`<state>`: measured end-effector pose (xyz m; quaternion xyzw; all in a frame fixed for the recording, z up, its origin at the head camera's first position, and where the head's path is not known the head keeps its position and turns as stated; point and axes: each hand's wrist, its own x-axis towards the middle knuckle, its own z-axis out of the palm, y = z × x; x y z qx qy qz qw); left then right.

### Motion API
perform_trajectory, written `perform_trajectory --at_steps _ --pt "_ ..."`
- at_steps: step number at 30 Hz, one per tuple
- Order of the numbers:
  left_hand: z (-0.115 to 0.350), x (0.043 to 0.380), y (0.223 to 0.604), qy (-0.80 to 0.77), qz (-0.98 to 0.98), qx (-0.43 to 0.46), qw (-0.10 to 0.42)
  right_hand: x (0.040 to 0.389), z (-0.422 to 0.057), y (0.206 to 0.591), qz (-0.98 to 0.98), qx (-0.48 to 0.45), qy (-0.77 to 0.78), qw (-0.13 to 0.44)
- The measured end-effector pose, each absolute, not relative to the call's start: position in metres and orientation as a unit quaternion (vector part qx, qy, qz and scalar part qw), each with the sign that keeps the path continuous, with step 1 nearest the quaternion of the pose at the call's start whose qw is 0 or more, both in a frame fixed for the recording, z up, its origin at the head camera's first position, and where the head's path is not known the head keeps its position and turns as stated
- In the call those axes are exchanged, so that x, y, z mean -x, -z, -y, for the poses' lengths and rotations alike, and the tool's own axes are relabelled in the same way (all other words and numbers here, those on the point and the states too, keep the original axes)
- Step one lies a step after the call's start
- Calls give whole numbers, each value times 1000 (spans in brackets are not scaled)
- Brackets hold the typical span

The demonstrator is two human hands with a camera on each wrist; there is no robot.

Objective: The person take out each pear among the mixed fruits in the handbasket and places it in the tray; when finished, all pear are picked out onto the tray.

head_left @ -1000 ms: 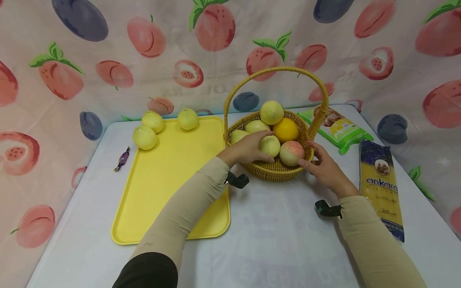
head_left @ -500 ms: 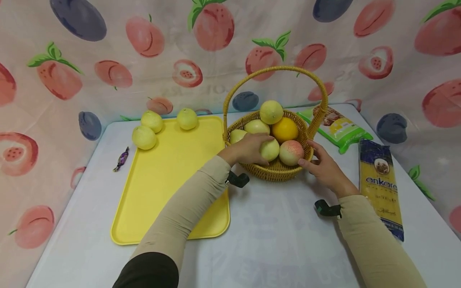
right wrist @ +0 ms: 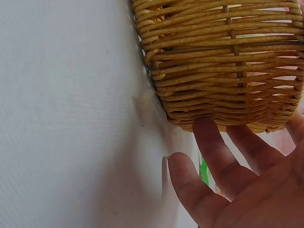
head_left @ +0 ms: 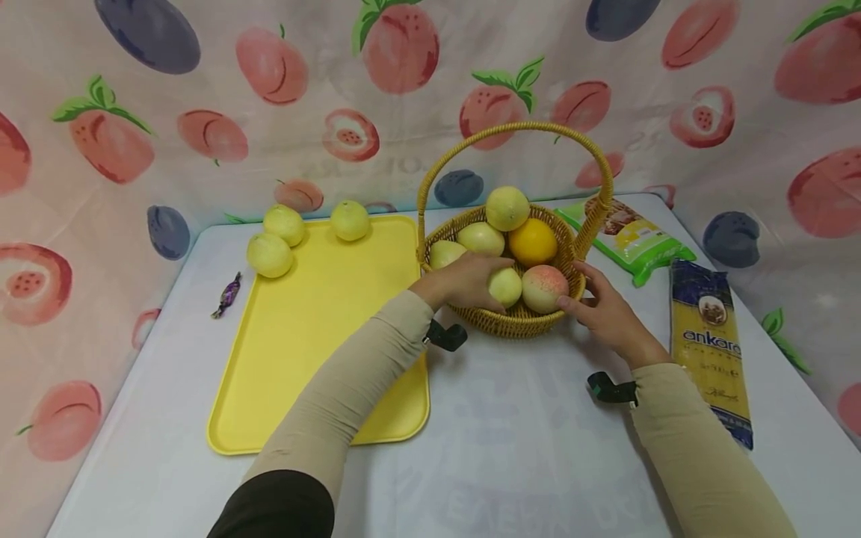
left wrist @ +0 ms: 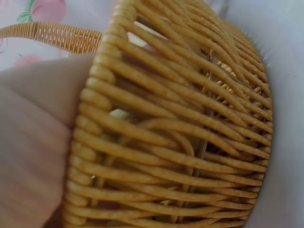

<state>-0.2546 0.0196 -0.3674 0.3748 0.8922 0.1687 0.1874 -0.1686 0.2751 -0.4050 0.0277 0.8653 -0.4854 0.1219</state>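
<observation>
A wicker basket [head_left: 511,323] with a tall arched handle stands at centre right in the head view. My left hand [head_left: 468,281] reaches over its front left rim, the fingers and thumb round a pale yellow-green round fruit [head_left: 506,287]. Next to that fruit lies a pink-flushed peach [head_left: 544,288]. An orange [head_left: 533,241] and several pale yellow fruits [head_left: 507,208] fill the back and left. My right hand [head_left: 608,310] holds the basket's right side, thumb at the rim; in the right wrist view its fingers [right wrist: 223,161] touch the wicker from outside. The left fingertips are hidden inside the basket.
Left of the basket lies a yellow tray [head_left: 316,351] with pale yellow fruits [head_left: 269,255] along its far edge. A purple wrapped candy [head_left: 227,295] is beside it. On the right are a green packet [head_left: 635,237] and a blue-and-gold pasta packet [head_left: 711,344].
My left hand has shifted the pale yellow-green fruit slightly down within the basket, and a gap shows between it and the orange. The right hand stays at the rim.
</observation>
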Motion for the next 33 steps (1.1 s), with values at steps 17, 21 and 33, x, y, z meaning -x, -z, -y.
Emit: perform_trajectory --at_steps 17,21,33 --pt "-20 250 370 -209 -896 -362 151 168 -274 405 -865 -30 487 120" --pt "-17 249 371 -252 -886 -364 141 168 -274 406 -864 -30 488 121" --pt "-4 248 367 -370 -854 -337 139 168 -274 405 -864 -29 489 121"
